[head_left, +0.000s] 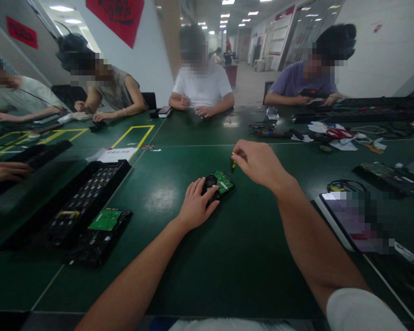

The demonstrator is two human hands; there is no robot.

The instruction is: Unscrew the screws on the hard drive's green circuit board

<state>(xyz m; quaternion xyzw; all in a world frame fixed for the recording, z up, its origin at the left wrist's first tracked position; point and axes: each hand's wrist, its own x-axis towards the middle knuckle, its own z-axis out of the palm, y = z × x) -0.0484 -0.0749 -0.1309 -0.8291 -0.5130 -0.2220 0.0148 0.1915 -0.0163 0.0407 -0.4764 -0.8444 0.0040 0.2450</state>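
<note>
A hard drive [225, 182] with a green circuit board lies on the green table in front of me. My left hand [197, 204] holds it down from the near left, fingers spread across its black casing, which they partly cover. Over the drive's far right corner, my right hand [257, 161] grips a small yellow-and-black screwdriver [232, 164], pointing downward. I cannot tell whether its tip touches the drive. Another hard drive [103, 232], also with a green board facing up, rests to the left beside a long black tray [112, 172].
A tablet-like screen [348, 220] lies right of my forearm, near a coiled cable [347, 185] and a black unit with a circuit board [382, 172]. Cables and scraps [341, 134] sit at the far right. A co-worker's hand [7, 172] is at left; several people sit opposite.
</note>
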